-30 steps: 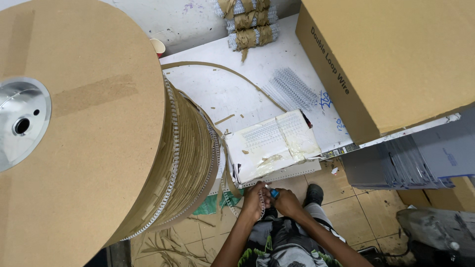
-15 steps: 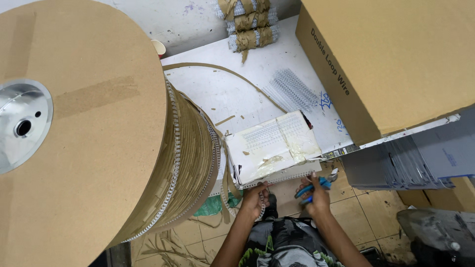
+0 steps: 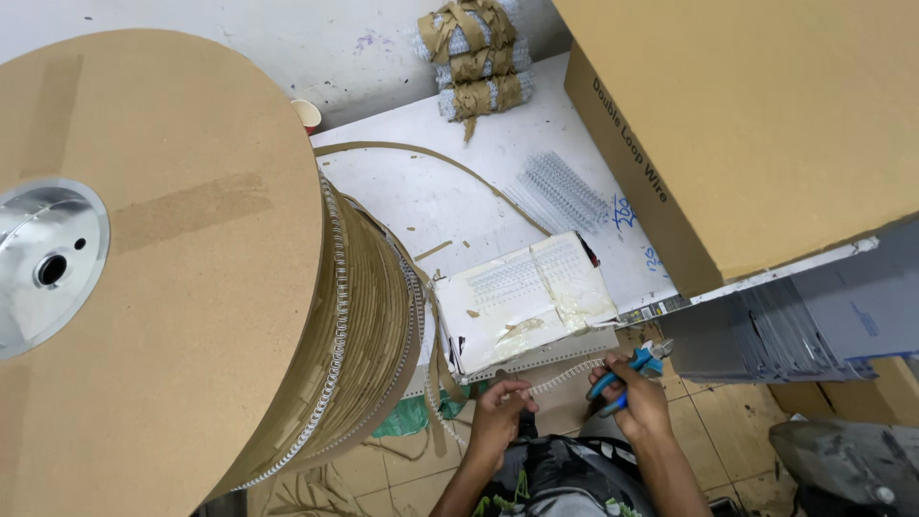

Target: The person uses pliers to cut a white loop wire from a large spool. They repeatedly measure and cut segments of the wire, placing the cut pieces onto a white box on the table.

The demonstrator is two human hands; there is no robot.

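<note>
My left hand (image 3: pixel 500 414) pinches a strip of white wire loop binding (image 3: pixel 565 376) that runs from the big cardboard spool (image 3: pixel 182 278) on the left. My right hand (image 3: pixel 636 397) holds blue-handled cutting pliers (image 3: pixel 632 368) at the strip's right end, jaws pointing up and right. The strip stretches taut between both hands just below the front edge of a worn white pad (image 3: pixel 525 302) lying on the white table (image 3: pixel 421 191).
A large brown cardboard box (image 3: pixel 756 124) fills the upper right, over grey plastic sheets (image 3: pixel 795 335). Cut wire pieces (image 3: pixel 565 191) and paper-wrapped bundles (image 3: pixel 474 57) lie on the table. A paper cup (image 3: pixel 306 113) stands at its far edge. Tiled floor with scraps lies below.
My hands have spread apart. The right hand moved right with the pliers, drawing the wire strip out along the pad's front edge. The left hand stayed near the spool side.
</note>
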